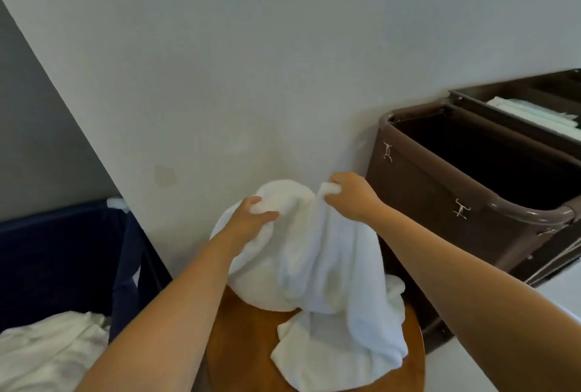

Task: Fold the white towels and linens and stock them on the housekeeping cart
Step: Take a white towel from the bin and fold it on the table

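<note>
Both hands grip a white towel over the round counter: left hand at 9 o'clock, right hand at 3, brown cart beyond.

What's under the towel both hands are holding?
A round wooden table; the white towel, gripped by left hand and right hand, trails onto it. Whatever lies beneath the cloth is hidden.

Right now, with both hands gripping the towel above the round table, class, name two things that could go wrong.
The white towel hangs bunched from the left hand and right hand, so the fold may come out crooked. Its lower end lies near the rim of the wooden table and might slide off.
</note>
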Demonstrator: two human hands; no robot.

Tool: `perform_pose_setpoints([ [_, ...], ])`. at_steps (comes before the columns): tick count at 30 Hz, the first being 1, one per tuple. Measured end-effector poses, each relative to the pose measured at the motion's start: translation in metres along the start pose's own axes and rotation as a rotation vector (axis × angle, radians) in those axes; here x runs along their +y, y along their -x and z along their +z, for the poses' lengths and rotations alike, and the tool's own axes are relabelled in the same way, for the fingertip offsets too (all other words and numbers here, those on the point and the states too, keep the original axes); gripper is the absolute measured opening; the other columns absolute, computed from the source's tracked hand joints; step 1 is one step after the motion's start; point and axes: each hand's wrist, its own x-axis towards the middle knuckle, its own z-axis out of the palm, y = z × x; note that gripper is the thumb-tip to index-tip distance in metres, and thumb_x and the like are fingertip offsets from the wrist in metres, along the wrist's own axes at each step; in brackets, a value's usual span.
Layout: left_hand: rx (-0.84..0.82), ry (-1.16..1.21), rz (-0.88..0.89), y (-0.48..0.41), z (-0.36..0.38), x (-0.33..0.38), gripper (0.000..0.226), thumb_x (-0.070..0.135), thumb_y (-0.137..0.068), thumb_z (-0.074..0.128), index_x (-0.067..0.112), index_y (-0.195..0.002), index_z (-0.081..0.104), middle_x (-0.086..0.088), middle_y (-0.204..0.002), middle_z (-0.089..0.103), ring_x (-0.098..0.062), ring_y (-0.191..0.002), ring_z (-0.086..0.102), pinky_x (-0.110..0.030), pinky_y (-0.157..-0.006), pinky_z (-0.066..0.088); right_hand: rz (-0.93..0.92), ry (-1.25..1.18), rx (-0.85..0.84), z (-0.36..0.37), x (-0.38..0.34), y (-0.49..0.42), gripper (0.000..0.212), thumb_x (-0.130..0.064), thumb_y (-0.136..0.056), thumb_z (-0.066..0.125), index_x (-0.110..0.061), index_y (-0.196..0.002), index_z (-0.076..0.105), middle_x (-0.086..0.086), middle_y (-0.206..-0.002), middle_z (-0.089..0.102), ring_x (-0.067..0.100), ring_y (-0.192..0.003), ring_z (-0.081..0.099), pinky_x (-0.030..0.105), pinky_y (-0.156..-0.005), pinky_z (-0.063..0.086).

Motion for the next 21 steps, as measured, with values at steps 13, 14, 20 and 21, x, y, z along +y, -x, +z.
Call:
perform_pose_setpoints([
  [13,-0.194,-0.398,0.233,0.008,0.058,0.035,0.008,0.008,-0.077,0.067,0.011,-0.081,0.062,-0.003,-0.083,0.059,-0.019,-0.077,0.054,-0.03,-0.07,0.042,-0.195,-0.124,-0.168,0.019,0.013,-0.001,0.02,-0.009,-0.08,0.063,-0.021,-0.072,0.05,-0.009,-0.072,0.05,0.014,-0.072,0.05,0.023,-0.059,0.04],
  [14,-0.197,-0.432,0.231,0.008,0.06,0.036,0.008,0.007,-0.075,0.067,0.009,-0.076,0.06,-0.005,-0.078,0.056,-0.019,-0.072,0.05,-0.029,-0.065,0.039,-0.199,-0.142,-0.185,0.017,0.019,0.001,0.02,-0.013,-0.082,0.066,-0.021,-0.073,0.05,-0.009,-0.071,0.049,0.012,-0.07,0.049,0.022,-0.059,0.039],
  [20,-0.126,-0.155,0.225,0.019,0.057,0.055,0.014,0.011,-0.053,0.053,0.017,-0.06,0.041,0.0,-0.062,0.039,-0.014,-0.059,0.036,-0.025,-0.053,0.028,-0.045,-0.332,-0.367,0.015,0.07,0.008,0.031,-0.033,-0.081,0.072,-0.002,-0.083,0.065,0.012,-0.077,0.063,0.017,-0.069,0.058,0.025,-0.064,0.045],
  [21,-0.119,-0.077,0.221,0.02,0.05,0.06,0.015,0.011,-0.05,0.05,0.017,-0.061,0.041,-0.001,-0.063,0.039,-0.016,-0.061,0.037,-0.026,-0.054,0.028,-0.007,-0.373,-0.413,0.016,0.079,0.009,0.028,-0.032,-0.083,0.07,-0.005,-0.09,0.068,0.011,-0.086,0.068,0.019,-0.078,0.065,0.026,-0.071,0.051],
])
